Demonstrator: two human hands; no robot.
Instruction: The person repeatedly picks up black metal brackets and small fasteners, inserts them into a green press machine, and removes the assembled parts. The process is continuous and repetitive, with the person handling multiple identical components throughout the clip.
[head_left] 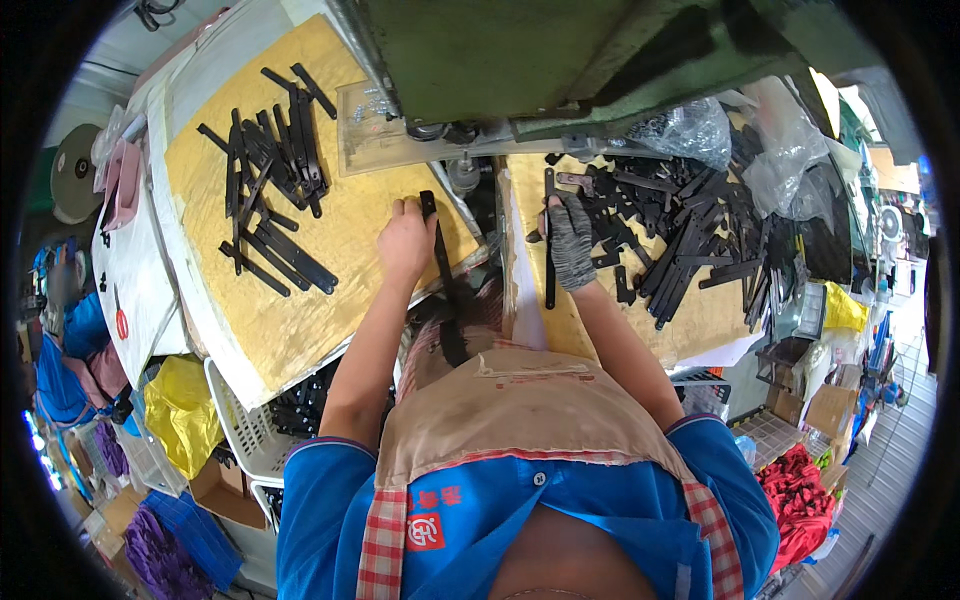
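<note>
My bare left hand (404, 242) is closed on a long black flat bar (442, 248) with a rounded top end, at the right edge of the yellow left board. My right hand (572, 245), in a grey striped glove, grips a thinner black strip (550, 275) that stands lengthwise at the left edge of the right board. Just right of the glove spreads a heap of black bars and small brackets (685, 235). Farther left, a loose pile of similar black bars (270, 160) lies on the left board. The fingertips of both hands are partly hidden.
A green machine body (500, 60) overhangs the far side, with a clear tray of small metal parts (370, 110) beneath it. Plastic bags (695, 130) lie behind the right heap. Below the left board stands a white basket (240, 425) holding black parts; red scissors (121, 322) lie far left.
</note>
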